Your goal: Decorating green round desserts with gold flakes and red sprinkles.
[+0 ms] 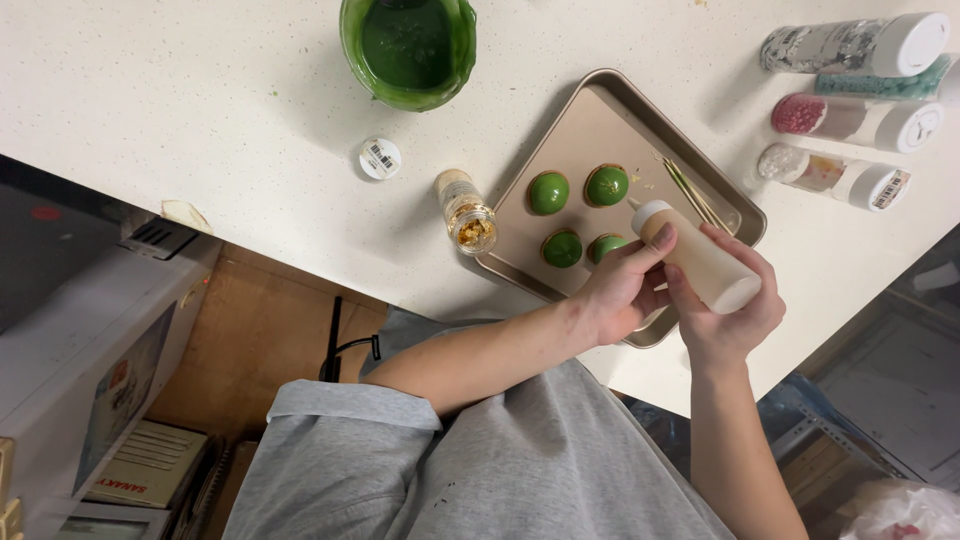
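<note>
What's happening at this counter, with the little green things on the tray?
A person in a grey shirt holds a tan squeeze bottle in both hands over a metal baking tray. The right hand grips its body; the left hand is at the white cap end. Four round green-glazed treats sit on the tray, with thin sticks beside them. On the white counter are a bowl of green glaze, an open jar of gold flakes, its lid and several sprinkle jars.

I stand at a white speckled counter [200, 90], evenly lit. At eight o'clock sits a white cabinet [90, 330] beside brown flooring [260, 340].
</note>
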